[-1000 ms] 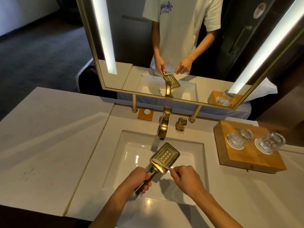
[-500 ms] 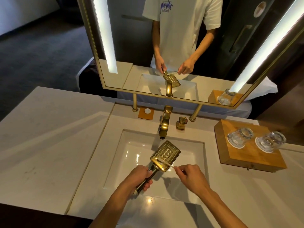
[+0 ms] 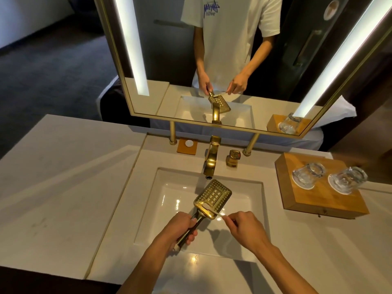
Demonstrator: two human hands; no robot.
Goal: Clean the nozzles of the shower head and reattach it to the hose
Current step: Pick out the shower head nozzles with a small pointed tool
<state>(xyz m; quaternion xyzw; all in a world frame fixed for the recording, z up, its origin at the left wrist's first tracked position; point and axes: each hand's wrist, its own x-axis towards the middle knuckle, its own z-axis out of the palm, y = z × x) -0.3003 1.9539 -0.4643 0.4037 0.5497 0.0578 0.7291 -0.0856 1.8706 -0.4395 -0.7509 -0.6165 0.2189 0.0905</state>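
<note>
**A:** Status on the shower head (image 3: 213, 198)?

**B:** Over the sink (image 3: 250, 209), face up, tilted. Nozzle plate points toward the camera. No hose on the handle end as far as I can see.

**A:** Who's holding it?

**B:** Left hand (image 3: 177, 228). Fingers wrapped tight round the handle, thumb on top near the neck. Handle end sticks out below the fist.

**A:** Right hand (image 3: 246, 229)?

**B:** Fingers pinched narrow on a thin white toothbrush (image 3: 212, 210). Brush end lies on the near edge of the nozzle plate, touching it. Stick runs right and slightly down to the fingertips.

**A:** Surroundings?

**B:** Gold tap (image 3: 211, 159) just behind the shower head, spout over the basin, not touching. Gold knob (image 3: 233, 158) beside it on the right. Wooden tray (image 3: 307, 200) on the counter (image 3: 63, 177) at right, two glasses (image 3: 308, 174) upside down on it. Small wooden coaster (image 3: 187, 146) behind, left of the tap.

**A:** Mirror (image 3: 169, 60)?

**B:** Shows the same grip from the front: one hand on the handle, the other pinching the brush against the plate. White T-shirt visible.
</note>
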